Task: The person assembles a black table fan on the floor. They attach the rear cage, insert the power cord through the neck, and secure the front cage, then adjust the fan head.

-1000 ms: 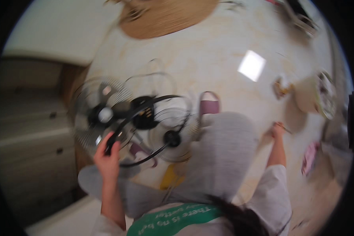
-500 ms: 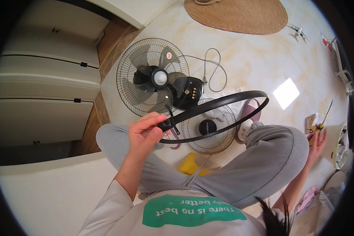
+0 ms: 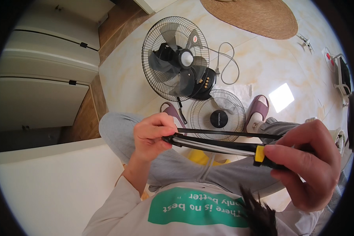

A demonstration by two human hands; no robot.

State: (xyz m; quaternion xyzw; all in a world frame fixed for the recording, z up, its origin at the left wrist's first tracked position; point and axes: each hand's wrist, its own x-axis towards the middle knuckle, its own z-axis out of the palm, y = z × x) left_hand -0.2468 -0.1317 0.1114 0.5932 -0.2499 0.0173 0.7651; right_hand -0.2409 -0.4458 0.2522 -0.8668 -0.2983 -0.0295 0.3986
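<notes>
In my left hand point(image 3: 151, 137) I pinch the jointed end of a black plastic hoop point(image 3: 228, 134), seen almost edge-on over my lap. Closed around the black and yellow handle of a screwdriver point(image 3: 259, 153) is my right hand point(image 3: 312, 161). Its metal shaft points left, with the tip at the hoop's joint beside my left fingers; exact contact cannot be made out. Beyond lies a black floor fan point(image 3: 186, 58) with its blades exposed and a buttoned base point(image 3: 204, 83). A round wire fan grille point(image 3: 219, 118) with a black centre rests on the floor between my feet.
A grey power cord point(image 3: 236, 65) loops beside the fan. Purple slippers point(image 3: 259, 108) are on my feet. Something yellow point(image 3: 198, 156) sits beneath my legs. A woven mat point(image 3: 255, 17) lies at the far side, white cabinets point(image 3: 39, 98) at the left, a bin point(image 3: 337, 139) at the right.
My right hand has brought the screwdriver from the floor at the right to the hoop. The hoop has tipped from a wide oval to nearly edge-on. The view has shifted.
</notes>
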